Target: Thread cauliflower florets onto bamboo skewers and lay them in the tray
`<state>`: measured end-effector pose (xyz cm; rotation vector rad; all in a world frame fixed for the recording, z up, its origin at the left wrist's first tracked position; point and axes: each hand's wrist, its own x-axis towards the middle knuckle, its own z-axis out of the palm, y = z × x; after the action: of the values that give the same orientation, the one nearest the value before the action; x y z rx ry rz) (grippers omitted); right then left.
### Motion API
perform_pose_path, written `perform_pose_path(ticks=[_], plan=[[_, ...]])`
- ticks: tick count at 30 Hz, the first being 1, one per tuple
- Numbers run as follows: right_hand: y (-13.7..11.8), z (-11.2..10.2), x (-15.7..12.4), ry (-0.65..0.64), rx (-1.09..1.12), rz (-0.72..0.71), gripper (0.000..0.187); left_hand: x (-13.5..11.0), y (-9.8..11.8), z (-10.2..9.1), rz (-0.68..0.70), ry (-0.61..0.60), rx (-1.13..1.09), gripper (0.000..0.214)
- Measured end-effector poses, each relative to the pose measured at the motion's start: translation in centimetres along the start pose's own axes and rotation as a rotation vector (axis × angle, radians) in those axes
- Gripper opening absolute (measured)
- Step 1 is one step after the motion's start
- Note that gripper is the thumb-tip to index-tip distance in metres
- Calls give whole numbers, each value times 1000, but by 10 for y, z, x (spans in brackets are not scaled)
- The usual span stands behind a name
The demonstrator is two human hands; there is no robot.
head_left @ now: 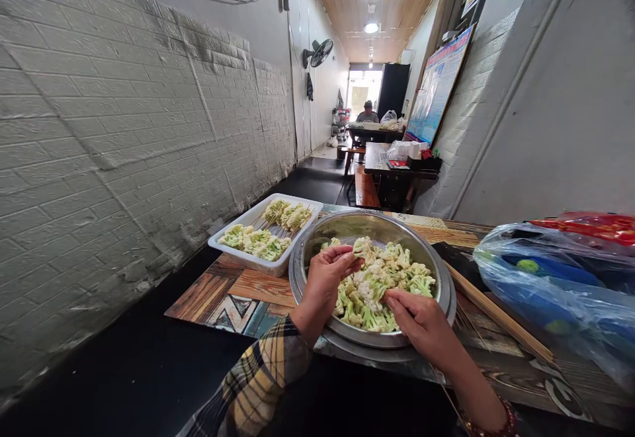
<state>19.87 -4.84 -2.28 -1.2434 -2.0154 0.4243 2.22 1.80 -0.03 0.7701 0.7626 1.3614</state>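
Note:
A big steel bowl (436, 272) holds a heap of cauliflower florets (381, 285) on the patterned table. My left hand (327, 278) is over the bowl's near left side, fingers pinched on one floret (363, 246). My right hand (421, 321) rests at the bowl's near rim, fingers closed among the florets; what it holds is hidden. A thin skewer (449, 394) seems to run under my right wrist. To the left stands a white rectangular tray (248, 258) with skewered cauliflower (258, 240) laid in it.
A bundle of bamboo skewers (496, 315) lies right of the bowl. A blue plastic bag (555, 285) sits at the far right. A brick wall runs along the left. Further tables, a bench and a seated person (368, 113) fill the corridor behind.

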Motion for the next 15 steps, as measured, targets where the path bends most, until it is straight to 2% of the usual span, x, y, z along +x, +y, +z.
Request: perform_pose_path(ticks=[15], plan=[[1, 1, -2, -1, -52, -23, 31, -2, 0, -1, -17, 8, -32, 33]])
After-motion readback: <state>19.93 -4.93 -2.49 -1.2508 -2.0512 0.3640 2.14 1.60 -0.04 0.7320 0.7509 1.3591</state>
